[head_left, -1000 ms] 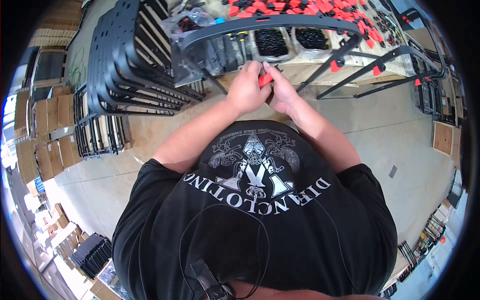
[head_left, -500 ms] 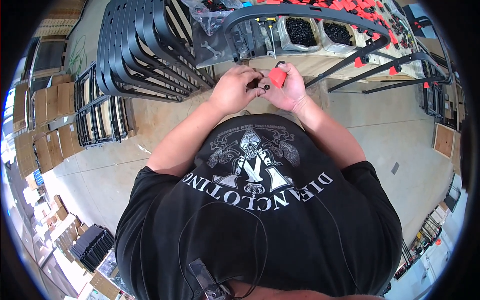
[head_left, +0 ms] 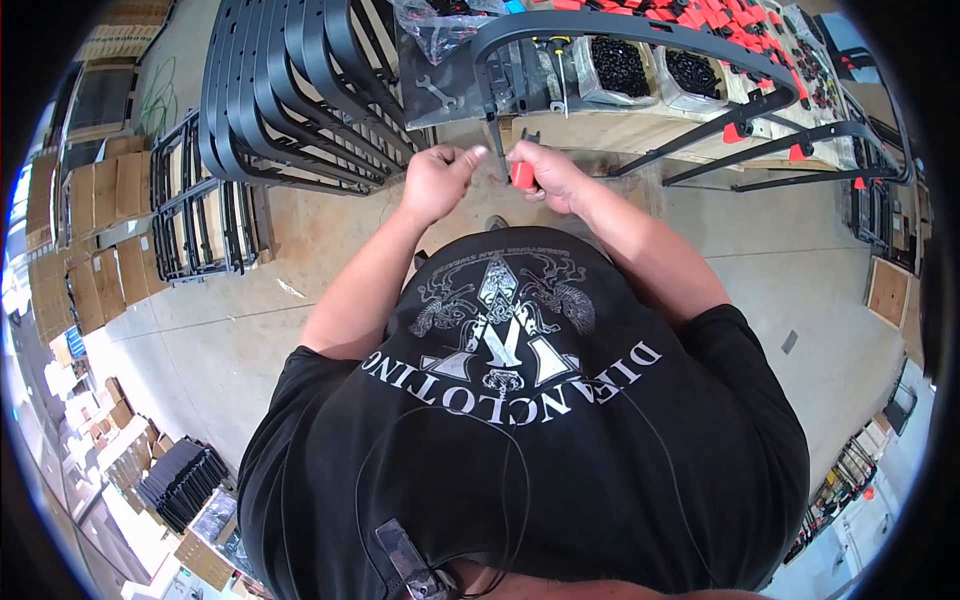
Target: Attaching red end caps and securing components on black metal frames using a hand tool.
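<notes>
My right hand (head_left: 552,178) is closed around a small red plastic part (head_left: 523,175), with a black end piece (head_left: 531,136) sticking out above the fingers. Left of it, a short distance away, my left hand (head_left: 438,186) has its fingers curled and its thumb pointing towards the right hand. Whatever lies between those fingers is too small or hidden to make out. Between the hands, just beyond them, the end of a dark tube (head_left: 497,145) hangs down from a curved black metal frame (head_left: 640,28) on the workbench.
On the bench (head_left: 590,125) lie a wrench (head_left: 437,93), a yellow-handled tool (head_left: 560,70), two bins of small black parts (head_left: 617,70) and a pile of red parts (head_left: 710,15). Stacked black frames (head_left: 270,90) stand at the left. More frames (head_left: 830,135) lean at the right.
My hands have moved apart, the left to the left and slightly down. The red part has turned and moved left in my right hand. The small black round piece at its fingers no longer shows.
</notes>
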A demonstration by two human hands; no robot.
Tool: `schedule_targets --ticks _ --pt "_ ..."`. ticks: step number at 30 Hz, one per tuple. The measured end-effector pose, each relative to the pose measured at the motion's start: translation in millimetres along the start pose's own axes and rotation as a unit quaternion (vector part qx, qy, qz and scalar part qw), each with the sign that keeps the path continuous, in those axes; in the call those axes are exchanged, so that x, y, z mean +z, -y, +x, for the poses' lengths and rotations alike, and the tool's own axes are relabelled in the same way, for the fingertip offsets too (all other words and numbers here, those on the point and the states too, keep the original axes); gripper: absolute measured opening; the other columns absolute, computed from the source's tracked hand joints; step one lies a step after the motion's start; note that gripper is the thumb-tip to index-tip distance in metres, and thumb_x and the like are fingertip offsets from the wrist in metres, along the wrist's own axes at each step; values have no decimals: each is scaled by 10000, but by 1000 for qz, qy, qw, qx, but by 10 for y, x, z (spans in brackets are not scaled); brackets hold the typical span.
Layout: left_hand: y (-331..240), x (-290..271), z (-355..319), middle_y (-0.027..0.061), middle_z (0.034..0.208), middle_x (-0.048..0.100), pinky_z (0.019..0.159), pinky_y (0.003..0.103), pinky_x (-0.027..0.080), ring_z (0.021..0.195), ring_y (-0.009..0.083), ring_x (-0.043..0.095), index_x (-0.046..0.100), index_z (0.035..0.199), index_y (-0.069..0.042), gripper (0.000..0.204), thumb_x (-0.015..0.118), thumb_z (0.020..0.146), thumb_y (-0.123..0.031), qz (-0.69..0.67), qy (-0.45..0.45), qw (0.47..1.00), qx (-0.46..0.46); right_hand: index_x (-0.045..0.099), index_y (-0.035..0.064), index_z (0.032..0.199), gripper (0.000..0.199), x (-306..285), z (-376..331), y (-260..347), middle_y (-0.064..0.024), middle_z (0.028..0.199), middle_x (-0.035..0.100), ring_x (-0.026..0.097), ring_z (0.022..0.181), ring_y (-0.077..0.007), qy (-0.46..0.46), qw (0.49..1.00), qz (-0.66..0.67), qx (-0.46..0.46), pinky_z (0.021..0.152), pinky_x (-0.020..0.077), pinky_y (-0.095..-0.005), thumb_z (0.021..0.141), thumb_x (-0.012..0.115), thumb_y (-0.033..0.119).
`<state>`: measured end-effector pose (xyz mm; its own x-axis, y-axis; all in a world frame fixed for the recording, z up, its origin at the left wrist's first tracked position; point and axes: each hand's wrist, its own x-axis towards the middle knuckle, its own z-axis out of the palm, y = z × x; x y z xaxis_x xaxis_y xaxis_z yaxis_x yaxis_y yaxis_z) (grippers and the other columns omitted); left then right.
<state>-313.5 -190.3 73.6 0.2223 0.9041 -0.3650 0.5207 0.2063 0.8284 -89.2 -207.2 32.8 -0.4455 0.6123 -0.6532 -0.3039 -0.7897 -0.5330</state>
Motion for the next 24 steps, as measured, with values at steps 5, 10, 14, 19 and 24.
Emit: schedule_targets --ticks 5,10,14,19,24 --pt "230 -33 402 7 708 608 580 264 435 645 85 549 666 812 -34 270 649 1009 -218 -205 22 977 -58 656 79 963 331 205 248 42 -52 794 650 593 683 -152 -113 950 -284 -70 612 460 -313 780 796 316" --pt "176 60 655 14 808 641 627 249 476 671 109 591 689 1060 -5 148 633 1007 -131 -300 -23 950 -82 670 2 1083 497 177 562 42 -127 976 723 687 875 -229 -178 895 -387 -135 813 538 -363 746 823 335" --pt "169 80 742 14 805 640 623 250 476 662 111 586 685 1045 -7 141 645 1005 -136 -347 -2 933 -92 636 -3 1159 568 111 720 -16 -146 1035 724 693 929 -240 -207 871 -415 -165 841 540 -364 740 827 330" --pt "223 72 726 10 813 616 656 238 458 702 109 551 660 989 -33 139 632 1020 -166 -448 49 887 -102 610 3 1215 603 83 703 -81 -142 1048 715 684 932 -229 -209 886 -364 -196 847 538 -351 734 841 284" --pt "315 19 766 14 824 626 677 245 471 699 115 550 655 951 -33 164 624 1025 -176 -490 119 860 -84 577 3 1267 499 122 579 -4 -80 1133 670 614 1021 -154 -153 950 -202 -183 921 481 -302 840 790 150"
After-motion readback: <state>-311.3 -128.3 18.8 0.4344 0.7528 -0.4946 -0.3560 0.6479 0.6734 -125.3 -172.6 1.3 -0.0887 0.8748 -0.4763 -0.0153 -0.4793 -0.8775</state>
